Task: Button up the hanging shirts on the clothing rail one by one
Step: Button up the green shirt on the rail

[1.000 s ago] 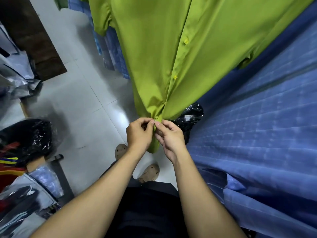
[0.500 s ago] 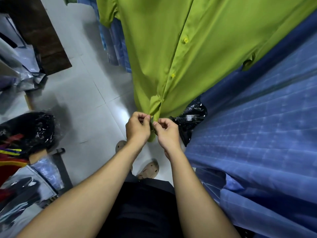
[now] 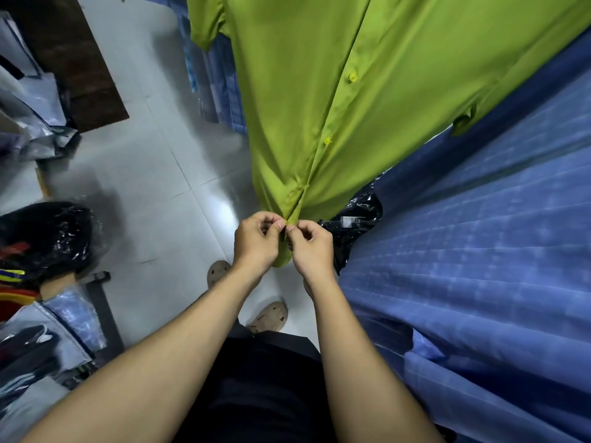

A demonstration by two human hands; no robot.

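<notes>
**Both hands pinching the hem end of the green shirt's placket**

Hands: left hand [image 3: 256, 241] and right hand [image 3: 310, 247] are raised side by side in front of the body, forearms converging, thumb tips nearly touching. Each pinches one front edge of the green shirt [image 3: 319, 91] between thumb and curled fingers, close to its bottom hem. Whether a button sits under the fingertips: cannot tell.

Shirt: hangs top centre. Two yellow buttons, upper button [image 3: 352, 77] and lower button [image 3: 327, 141], show fastened along the placket above the hands.

Room: a blue checked shirt [image 3: 479, 251] hangs just beside the right forearm and fills the right side. Pale tiled floor [image 3: 153, 187] lies open to the left of the hands. Two tan sandals [image 3: 270, 316] stand below.

Containers: a clear plastic bag [image 3: 44, 238] at left holds dark fabric with red and yellow stripes. A black glossy package [image 3: 355, 222] lies just behind the right hand; contents unreadable.
</notes>
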